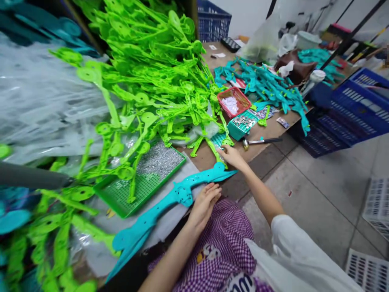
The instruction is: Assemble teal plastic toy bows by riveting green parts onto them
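Note:
A long turquoise plastic part (182,192) lies slantwise along the near table edge. My left hand (204,205) rests against its near side, fingers stretched out and lying close together. Farther along, my right hand (231,156) reaches over the table with bent fingers at a small teal tray (219,140), which lies partly under lime-green plastic parts. Its fingertips are pinched together, and what is between them is too small to make out. A green tray (146,200) of small silvery metal pieces (161,160) stands beyond the turquoise part.
Lime-green parts (152,61) are heaped at the left and back. Past my right hand stand a red basket (243,104), a teal basket (235,132) of metal discs and a hammer (264,141). More turquoise parts (270,83) lie beyond. Blue crates (358,103) stand at the right.

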{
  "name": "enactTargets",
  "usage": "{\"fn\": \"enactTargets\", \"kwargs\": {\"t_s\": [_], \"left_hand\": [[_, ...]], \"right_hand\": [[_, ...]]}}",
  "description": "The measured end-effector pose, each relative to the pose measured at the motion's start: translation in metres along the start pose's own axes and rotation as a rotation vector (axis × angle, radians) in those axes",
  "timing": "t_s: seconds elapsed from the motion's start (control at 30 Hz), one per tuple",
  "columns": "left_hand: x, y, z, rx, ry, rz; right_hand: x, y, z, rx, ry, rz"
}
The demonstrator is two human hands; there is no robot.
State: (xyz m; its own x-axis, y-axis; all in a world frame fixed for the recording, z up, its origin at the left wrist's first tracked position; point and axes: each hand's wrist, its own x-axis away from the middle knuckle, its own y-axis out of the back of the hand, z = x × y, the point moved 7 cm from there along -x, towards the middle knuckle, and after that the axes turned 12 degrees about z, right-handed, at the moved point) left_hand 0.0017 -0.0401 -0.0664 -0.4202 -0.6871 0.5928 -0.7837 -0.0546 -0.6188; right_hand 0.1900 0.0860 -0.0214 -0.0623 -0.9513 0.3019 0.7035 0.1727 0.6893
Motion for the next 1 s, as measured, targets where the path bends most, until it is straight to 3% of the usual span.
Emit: {"fn": "enactTargets", "kwargs": {"t_s": [0.1,0.3,0.47,0.6,0.77,1.0], "left_hand": [[0.004,-0.008,0.004,0.133,0.0,-0.053],[-0.008,-0.032,0.002,0.342,-0.044,-0.064],[-0.02,-0.042,0.0,0.391,-0.078,-0.144],[-0.021,-0.048,-0.003,0.36,-0.095,-0.146],[-0.024,-0.048,-0.001,0.345,-0.039,-0.215],[-0.03,-0.044,0.001,0.312,-0.045,-0.229]], "right_hand": [[-0.009,-0.001,0.002,-0.031,0.005,-0.001],[-0.017,-0.018,-0.005,-0.476,-0.035,0.082],[-0.021,-0.024,0.0,-0.555,-0.027,0.106],[-0.024,-0.023,0.009,-0.54,0.014,0.121],[-0.026,-0.012,0.013,-0.437,0.052,0.038],[-0.036,-0.014,0.011,-0.37,-0.004,0.112]]}}
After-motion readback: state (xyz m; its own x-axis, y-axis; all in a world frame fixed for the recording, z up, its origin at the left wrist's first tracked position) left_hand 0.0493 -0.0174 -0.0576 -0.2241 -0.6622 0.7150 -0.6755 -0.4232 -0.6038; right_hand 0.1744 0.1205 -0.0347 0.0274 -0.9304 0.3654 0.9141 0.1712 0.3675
